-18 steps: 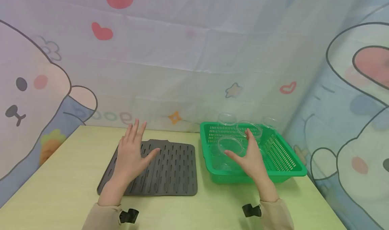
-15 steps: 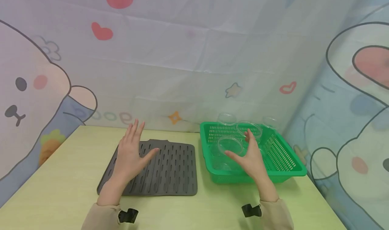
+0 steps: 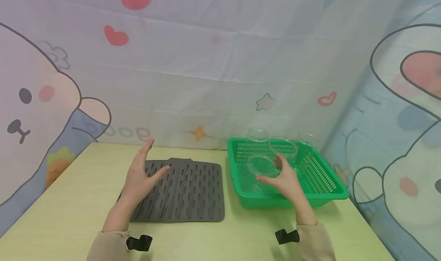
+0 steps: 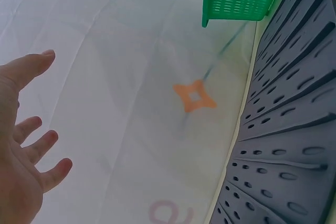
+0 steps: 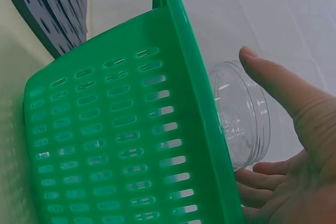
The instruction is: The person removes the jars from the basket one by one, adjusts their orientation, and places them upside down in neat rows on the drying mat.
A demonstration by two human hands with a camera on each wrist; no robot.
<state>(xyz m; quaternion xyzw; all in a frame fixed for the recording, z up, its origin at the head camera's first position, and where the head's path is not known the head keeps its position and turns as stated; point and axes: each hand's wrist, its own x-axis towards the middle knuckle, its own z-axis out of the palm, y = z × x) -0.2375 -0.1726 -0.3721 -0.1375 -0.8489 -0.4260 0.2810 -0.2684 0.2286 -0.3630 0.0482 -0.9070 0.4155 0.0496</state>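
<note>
My right hand hovers over the front of a green plastic basket, thumb and fingers spread either side of a clear, round-rimmed cup. In the right wrist view, this transparent cup shows above the basket's rim, with the thumb near its upper edge and the fingers close to its lower side. Several other clear cups stand in the basket, one with a wider rim just behind. My left hand is raised over the left part of a grey slotted mat, fingers apart, holding nothing.
The mat lies flat on a pale yellow-green table, left of the basket. Behind the table hangs a printed cloth backdrop, with side panels at left and right. Small black mounts sit at both wrists.
My right hand has lowered a little and its fingers have bent in toward the front cup. The left hand has turned and drifted slightly left. Basket and mat stay put.
</note>
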